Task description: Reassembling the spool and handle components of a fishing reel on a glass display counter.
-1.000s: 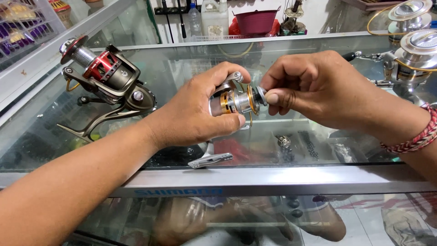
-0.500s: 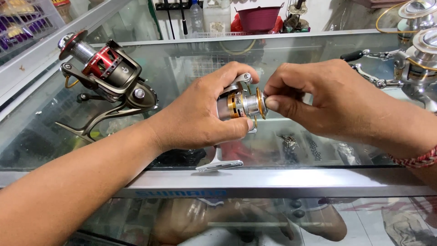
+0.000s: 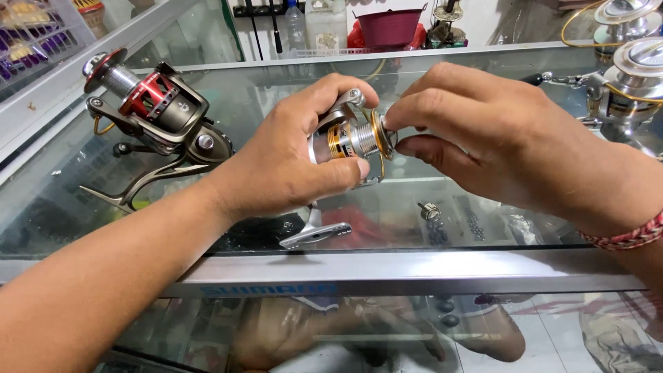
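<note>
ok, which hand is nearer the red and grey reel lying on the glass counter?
Left. The left hand grips the silver and gold reel just right of the red and grey reel; the right hand is farther right, fingers at the silver reel's spool end.

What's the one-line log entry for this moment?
left hand: grips silver reel | right hand: fingertips on spool end | red reel: on glass counter
</note>
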